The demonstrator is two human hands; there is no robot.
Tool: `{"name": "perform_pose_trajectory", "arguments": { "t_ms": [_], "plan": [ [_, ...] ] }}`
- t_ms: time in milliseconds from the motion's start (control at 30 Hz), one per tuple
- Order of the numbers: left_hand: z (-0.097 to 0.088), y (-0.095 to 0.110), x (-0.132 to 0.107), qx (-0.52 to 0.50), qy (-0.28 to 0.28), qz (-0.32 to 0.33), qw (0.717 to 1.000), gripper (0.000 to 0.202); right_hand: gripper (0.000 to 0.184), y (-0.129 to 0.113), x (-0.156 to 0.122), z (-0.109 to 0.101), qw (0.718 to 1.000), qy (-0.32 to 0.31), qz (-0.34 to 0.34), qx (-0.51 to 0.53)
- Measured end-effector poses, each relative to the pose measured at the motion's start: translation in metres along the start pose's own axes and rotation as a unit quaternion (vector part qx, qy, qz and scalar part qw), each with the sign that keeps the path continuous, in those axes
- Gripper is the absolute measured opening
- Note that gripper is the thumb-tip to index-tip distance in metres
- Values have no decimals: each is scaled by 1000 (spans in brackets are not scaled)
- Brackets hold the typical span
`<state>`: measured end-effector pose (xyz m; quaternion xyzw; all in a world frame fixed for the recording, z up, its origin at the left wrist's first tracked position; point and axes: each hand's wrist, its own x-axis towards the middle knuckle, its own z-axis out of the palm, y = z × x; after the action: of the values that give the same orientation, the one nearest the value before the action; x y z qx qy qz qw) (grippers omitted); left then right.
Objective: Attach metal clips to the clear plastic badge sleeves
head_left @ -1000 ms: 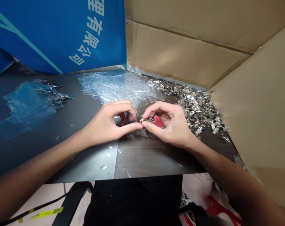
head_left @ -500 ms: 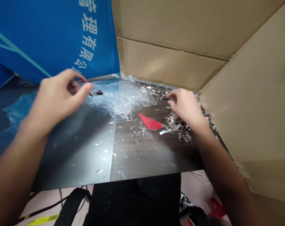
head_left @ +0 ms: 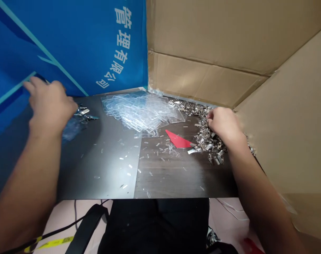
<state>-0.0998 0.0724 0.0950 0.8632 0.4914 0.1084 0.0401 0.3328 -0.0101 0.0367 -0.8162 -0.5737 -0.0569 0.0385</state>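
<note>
My left hand [head_left: 50,106] reaches to the far left over a stack of bluish clear sleeves [head_left: 71,127] that have metal clips [head_left: 83,112] on them. I see its back, with the fingers stretched toward the blue board and nothing in them. My right hand [head_left: 224,127] rests on the heap of loose metal clips [head_left: 205,141] at the right, with its fingertips bunched down among them. A fanned pile of clear plastic sleeves [head_left: 140,111] lies between the hands. A red triangular scrap [head_left: 179,141] lies just left of the clip heap.
The dark tabletop [head_left: 110,169] is strewn with small clear plastic bits. A blue printed board [head_left: 78,46] stands behind at the left. Cardboard walls [head_left: 215,53] close off the back and the right side [head_left: 290,123]. A black strap and my dark lap show below the table edge.
The hands were working together at the centre on a sleeve and clip. The left hand has since carried it to the left stack and the right hand has moved onto the clip heap.
</note>
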Motion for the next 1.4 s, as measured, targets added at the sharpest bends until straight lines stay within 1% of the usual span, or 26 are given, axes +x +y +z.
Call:
{"name": "perform_pose_trajectory", "arguments": {
  "t_ms": [67, 100, 167, 200, 267, 367, 433, 533, 633, 733, 833, 933, 1000, 1033, 1067, 1133, 1233, 1333, 1400],
  "plan": [
    [12, 25, 8, -38, 18, 28, 999, 48, 26, 0, -1, 0, 999, 31, -2, 8],
    [20, 33, 11, -57, 26, 45, 997, 45, 27, -1, -2, 0, 999, 45, -2, 10],
    [39, 39, 17, -85, 35, 85, 992, 41, 31, -2, -4, 0, 998, 65, -3, 13],
    [49, 37, 18, -90, 36, 105, 990, 41, 32, -3, -5, 1, 997, 70, -2, 14],
    [67, 26, 20, -84, 30, 148, 985, 42, 32, -4, -6, 2, 997, 80, 0, 21],
    [83, 6, 22, -43, 2, 190, 981, 44, 30, -7, -6, 4, 994, 99, 9, 36],
    [87, -1, 23, -11, -10, 190, 982, 43, 31, -10, -7, 5, 993, 108, 9, 49],
    [86, -3, 25, 18, -20, 190, 981, 40, 31, -15, -9, 8, 990, 123, -4, 69],
    [84, -1, 26, 23, -24, 203, 979, 33, 31, -20, -12, 11, 984, 150, -16, 91],
    [85, 1, 25, 5, -13, 205, 979, 28, 31, -23, -14, 15, 977, 173, -34, 119],
    [85, 1, 24, -9, -1, 202, 979, 32, 32, -26, -16, 18, 968, 191, -56, 154],
    [85, 3, 21, 9, 4, 217, 976, 36, 32, -31, -19, 17, 953, 207, -85, 202],
    [84, 5, 20, 23, 22, 228, 973, 36, 29, -36, -21, 16, 939, 203, -113, 254],
    [84, 6, 19, 27, 41, 230, 972, 36, 28, -39, -23, 16, 929, 192, -127, 290],
    [83, 8, 18, 29, 65, 229, 971, 36, 26, -42, -24, 16, 916, 175, -138, 335],
    [82, 13, 16, 29, 116, 221, 968, 35, 24, -50, -28, 16, 881, 114, -150, 434],
    [80, 22, 14, 10, 173, 206, 963, 33, 20, -60, -34, 19, 828, 16, -147, 540],
    [74, 33, 8, -42, 209, 192, 958, 27, 18, -67, -39, 22, 789, -33, -125, 601],
    [70, 44, 2, -84, 219, 190, 953, 23, 16, -70, -41, 23, 753, -60, -108, 646]
  ]
}}
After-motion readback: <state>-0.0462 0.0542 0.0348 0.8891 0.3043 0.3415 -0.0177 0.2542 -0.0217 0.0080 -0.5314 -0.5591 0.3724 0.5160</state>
